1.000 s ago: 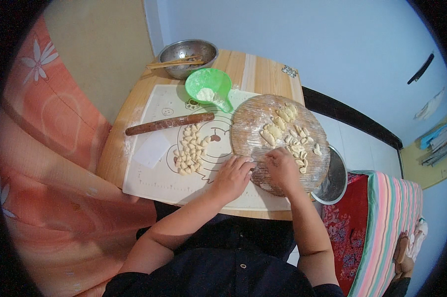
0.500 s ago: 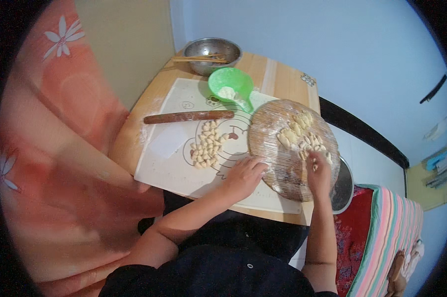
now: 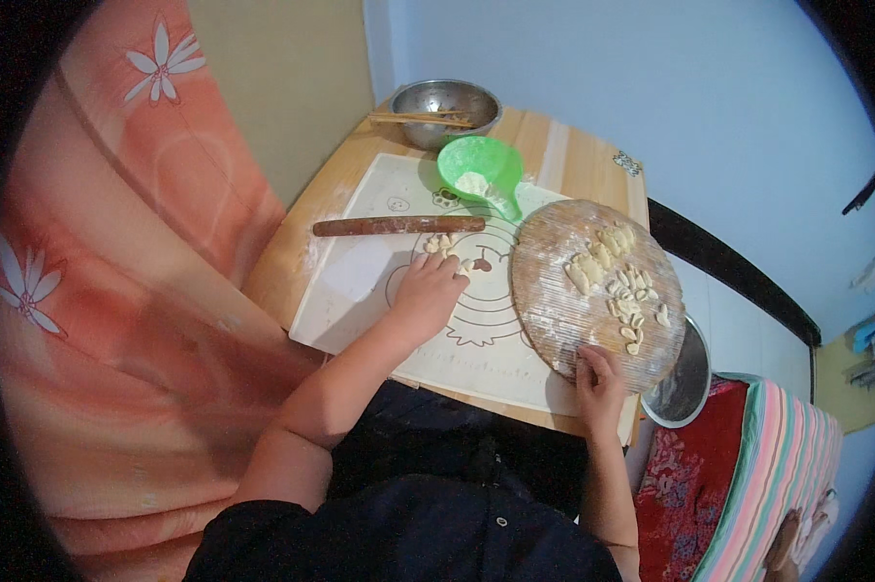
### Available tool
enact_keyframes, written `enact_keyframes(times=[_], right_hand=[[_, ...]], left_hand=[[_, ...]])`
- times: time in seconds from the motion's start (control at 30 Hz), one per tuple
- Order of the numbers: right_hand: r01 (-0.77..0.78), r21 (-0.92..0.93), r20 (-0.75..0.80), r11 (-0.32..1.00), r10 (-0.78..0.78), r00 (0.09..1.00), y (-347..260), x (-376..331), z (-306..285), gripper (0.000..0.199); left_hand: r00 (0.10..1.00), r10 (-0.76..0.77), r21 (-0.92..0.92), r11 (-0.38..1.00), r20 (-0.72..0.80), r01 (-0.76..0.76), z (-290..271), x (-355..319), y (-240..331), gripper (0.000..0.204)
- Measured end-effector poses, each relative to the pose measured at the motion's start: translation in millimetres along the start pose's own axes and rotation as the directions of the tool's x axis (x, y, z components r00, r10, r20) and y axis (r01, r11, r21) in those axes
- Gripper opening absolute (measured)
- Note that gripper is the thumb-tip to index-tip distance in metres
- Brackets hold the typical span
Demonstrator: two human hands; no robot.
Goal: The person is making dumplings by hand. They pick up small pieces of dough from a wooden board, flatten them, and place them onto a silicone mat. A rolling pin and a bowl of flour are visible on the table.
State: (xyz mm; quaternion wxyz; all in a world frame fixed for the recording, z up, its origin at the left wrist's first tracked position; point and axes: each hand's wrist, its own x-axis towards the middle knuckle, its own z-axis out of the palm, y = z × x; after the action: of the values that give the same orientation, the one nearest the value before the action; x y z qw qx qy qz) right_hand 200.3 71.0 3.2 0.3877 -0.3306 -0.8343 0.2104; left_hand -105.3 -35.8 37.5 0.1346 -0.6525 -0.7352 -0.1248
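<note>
My left hand (image 3: 429,299) lies over the small pale dough pieces (image 3: 440,242) on the white mat, its fingers stretched and apart. It covers most of the pile; a few pieces show past the fingertips. At the near rim of a round, ridged wooden board (image 3: 554,301), my right hand (image 3: 602,386) has thumb and fingers drawn together. Whatever may be between them is hidden. On the board lie several shaped dough pieces (image 3: 631,286), with larger pleated dumplings (image 3: 602,254) behind them. A brown rolling pin (image 3: 398,226) rests just beyond my left hand.
A green scoop (image 3: 486,160) with white flour stands behind the rolling pin. Farther back is a steel bowl (image 3: 428,131) with chopsticks across it. The printed mat (image 3: 360,320) lies on a wooden table (image 3: 578,145). Below the board's right side sits a metal basin (image 3: 684,388).
My left hand has gone from the board's edge leftward onto the dough pile. My right hand has drawn back from the dough pieces to the board's near rim. The whole view has shifted slightly.
</note>
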Motion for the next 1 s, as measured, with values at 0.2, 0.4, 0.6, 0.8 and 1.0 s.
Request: enact_keyframes(times=[0.2, 0.4, 0.6, 0.8, 1.0], right_hand=[[-0.094, 0.090, 0.018, 0.992, 0.093, 0.996, -3.9, -5.3, -10.1, 0.014], [-0.157, 0.144, 0.014, 0.977, 0.157, 0.988, 1.4, -9.6, -18.6, 0.019], [-0.244, 0.175, 0.091, 0.954, 0.231, 0.969, 0.7, 11.6, -6.1, 0.022], [-0.134, 0.082, 0.161, 0.988, 0.119, 0.980, -1.8, 36.9, 3.3, 0.022], [-0.124, 0.026, 0.326, 0.992, 0.109, 0.939, 6.8, 54.7, 9.2, 0.026]], left_hand=[[0.999, 0.049, 0.114, 0.992, 0.002, -0.049, -9.0, 9.7, 12.1, 0.011], [0.994, 0.102, -0.408, 0.906, -0.047, -0.113, -12.5, 21.6, 75.6, 0.015], [0.991, 0.110, -0.492, 0.861, -0.076, -0.134, 43.3, 37.3, 128.0, 0.023], [0.993, 0.055, -0.448, 0.889, -0.106, -0.097, 44.2, 25.3, 118.0, 0.038], [0.996, 0.030, -0.374, 0.925, -0.088, -0.061, 46.1, 11.4, 108.4, 0.039]])
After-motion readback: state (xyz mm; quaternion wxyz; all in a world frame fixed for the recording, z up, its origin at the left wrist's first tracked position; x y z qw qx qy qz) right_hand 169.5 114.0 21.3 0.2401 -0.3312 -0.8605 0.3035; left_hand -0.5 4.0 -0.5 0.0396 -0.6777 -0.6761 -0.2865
